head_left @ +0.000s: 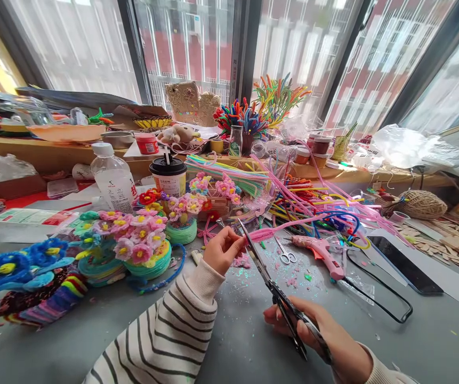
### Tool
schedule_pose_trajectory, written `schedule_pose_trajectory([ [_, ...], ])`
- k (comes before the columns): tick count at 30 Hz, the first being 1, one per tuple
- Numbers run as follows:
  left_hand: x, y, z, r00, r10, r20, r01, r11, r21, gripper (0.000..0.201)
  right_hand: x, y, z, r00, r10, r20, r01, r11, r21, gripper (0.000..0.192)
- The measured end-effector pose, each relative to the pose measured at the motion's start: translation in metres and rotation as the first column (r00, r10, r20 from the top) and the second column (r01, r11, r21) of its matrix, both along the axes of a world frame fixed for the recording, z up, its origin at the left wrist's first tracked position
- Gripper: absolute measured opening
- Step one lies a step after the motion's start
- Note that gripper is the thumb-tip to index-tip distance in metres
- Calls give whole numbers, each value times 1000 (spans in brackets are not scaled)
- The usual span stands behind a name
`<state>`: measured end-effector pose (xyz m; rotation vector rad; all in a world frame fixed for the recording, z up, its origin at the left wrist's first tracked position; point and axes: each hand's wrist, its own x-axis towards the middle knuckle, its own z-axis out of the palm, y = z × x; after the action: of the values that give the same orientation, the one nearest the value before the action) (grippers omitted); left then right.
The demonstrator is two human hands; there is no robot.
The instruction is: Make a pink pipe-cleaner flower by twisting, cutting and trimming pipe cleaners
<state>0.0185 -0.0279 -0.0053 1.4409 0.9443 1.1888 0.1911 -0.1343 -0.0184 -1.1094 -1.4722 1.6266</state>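
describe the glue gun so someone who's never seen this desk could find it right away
Start at the grey table and find the right hand holding black scissors. Just beyond the blade tips lies the glue gun, flat on its side beside small silver scissors. It is the only solid pink plastic tool there, with a black cord trailing off to the right.

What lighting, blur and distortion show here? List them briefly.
Head view: daylight floods through the windows, washing the panes pale; the window frames bow outward from wide-angle distortion; the left hand pinching the pink pipe cleaner and the right hand gripping the scissors look sharp; shadows on the grey table are soft and faint.
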Motion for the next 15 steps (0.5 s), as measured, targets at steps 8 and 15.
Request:
schedule_pose_trajectory([
  [8, 0, 3, 0, 1000, -8, 4, 8, 1000, -11, 17, -21, 0, -10, 984, -150, -95, 144, 988, -64, 32],
  [15, 0, 5, -5, 990, 46, -135, -38, 997, 62, 18, -31, -2, -12, 981, -179, -74, 177, 984, -33, 31],
])
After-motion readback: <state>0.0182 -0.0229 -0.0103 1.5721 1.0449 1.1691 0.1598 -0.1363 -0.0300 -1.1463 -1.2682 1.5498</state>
